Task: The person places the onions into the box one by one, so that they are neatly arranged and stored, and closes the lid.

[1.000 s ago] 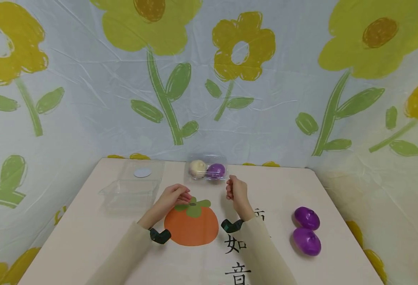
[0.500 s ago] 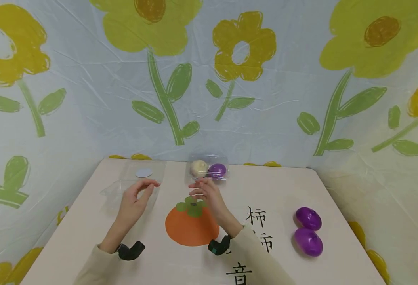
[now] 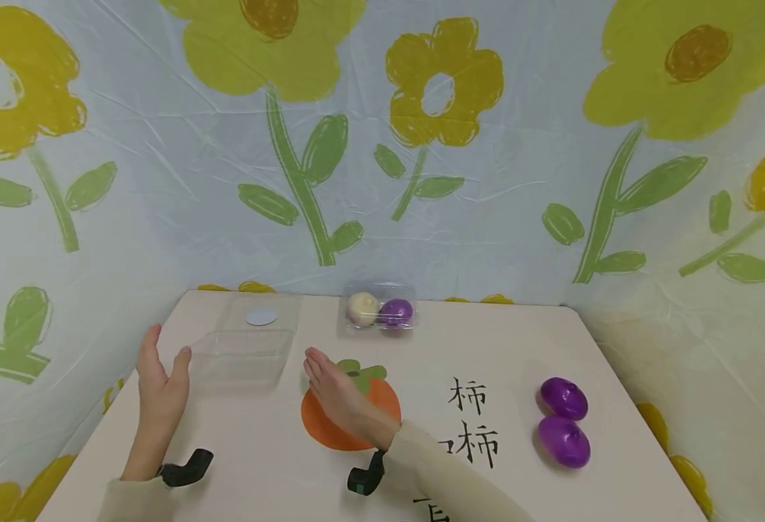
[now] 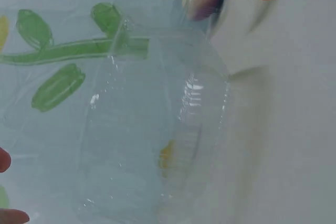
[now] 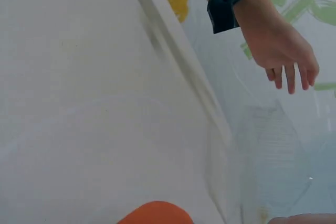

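Flower-print backdrop hanging behind the table [image 3: 526,348]. Lying open and empty at the table's back left, the clear clamshell box [image 3: 241,348]. Flanking it, touching nothing: left hand [image 3: 160,380] and right hand [image 3: 333,388], fingers straight, holding nothing.

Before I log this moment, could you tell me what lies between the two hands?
In the head view, the clear open container sits between the left hand and right hand.

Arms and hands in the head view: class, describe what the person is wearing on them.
Both arms wear long, pale cream sleeves. Each wrist carries a dark strap with a small black camera mount. The left hand and right hand are bare: no gloves or rings visible.
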